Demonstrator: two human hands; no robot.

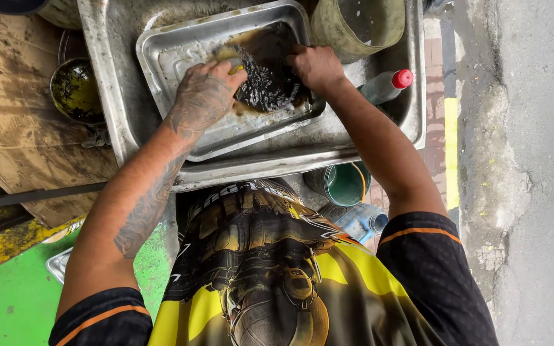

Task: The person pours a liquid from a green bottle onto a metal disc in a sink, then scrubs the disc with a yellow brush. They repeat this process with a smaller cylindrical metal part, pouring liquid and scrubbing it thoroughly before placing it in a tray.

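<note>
A yellow sponge (233, 64) is clenched in the left hand (203, 96) and pressed onto the metal tray (174, 51), just left of its black grime (267, 70). The tray's far-right part is pinned by the right hand (315, 64), fingers curled, inside the sink (113, 77).

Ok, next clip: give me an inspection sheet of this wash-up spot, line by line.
Surface: large dented steel basin, grimy, holding the work.
Job's things: shallow rectangular steel tray tilted in the basin, dark oily liquid pooled in it; yellow sponge.
Clutter: clear plastic bottle with red cap, olive bucket, green-lined can, blue plastic jug, dirty round tin.
Hands: left hand presses the sponge; right hand rests on the tray's far side.
Cables: nothing seen.
Surroundings: stained wooden board, green floor, grey pavement.
</note>
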